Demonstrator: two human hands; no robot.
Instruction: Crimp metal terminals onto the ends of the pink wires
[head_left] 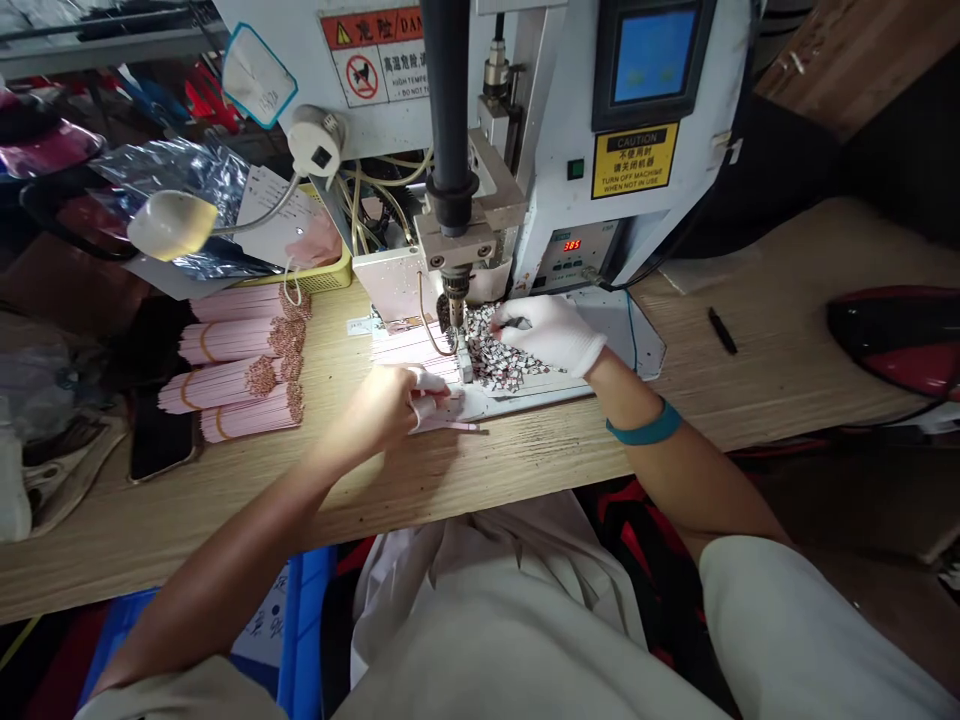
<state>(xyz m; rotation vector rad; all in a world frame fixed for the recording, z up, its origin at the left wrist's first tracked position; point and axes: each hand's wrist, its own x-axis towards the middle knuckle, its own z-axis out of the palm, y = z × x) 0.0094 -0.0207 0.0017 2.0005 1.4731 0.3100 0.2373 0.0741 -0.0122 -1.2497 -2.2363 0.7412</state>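
Note:
My left hand [394, 405], bare but for white finger cots, rests on the white work plate [540, 395] and pinches thin pink sticks [450, 425] lying flat below the press head [455, 285]. My right hand [551, 332], in a white glove, lies on a heap of small patterned pieces [491, 355] just right of the press head, fingers curled on the pieces. A fan of pink sticks [409, 350] lies under the head. A teal band circles my right wrist.
The white machine [570, 150] with blue screen and warning labels stands at the back. Bundles of pink sticks [240, 375] lie at left beside a phone [161, 440]. A gooseneck lamp [172, 225], a yellow tray [330, 275], a black pen [721, 330] and a red-black object [896, 335] surround.

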